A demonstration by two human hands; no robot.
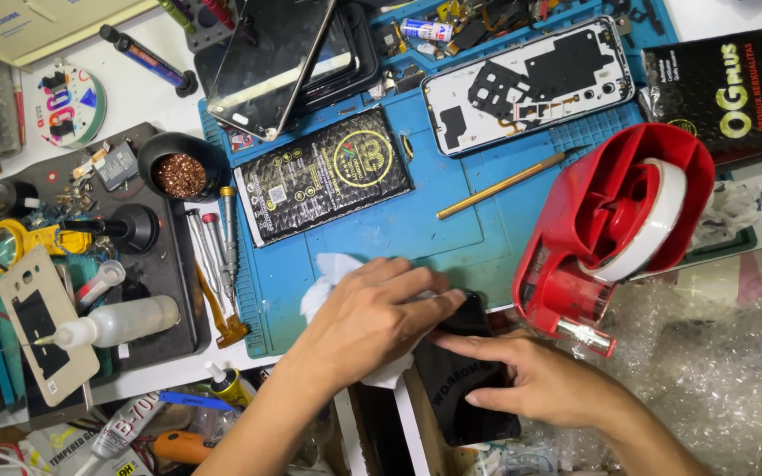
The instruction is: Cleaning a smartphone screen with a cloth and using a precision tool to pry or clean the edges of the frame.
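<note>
Blue ribbed mat (451, 238) | left hand (372, 322) presses white cloth (332, 269) | right hand (544, 383) pins flat black phone (465, 397)

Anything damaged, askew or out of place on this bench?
Yes: the white phone back on the blue mat lies stripped open. Both hands, left hand and right hand, press a black phone overhanging the bench edge.

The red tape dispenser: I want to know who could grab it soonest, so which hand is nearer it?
Right. The right hand lies just below the red tape dispenser; the left hand sits farther left, on a white cloth.
</note>
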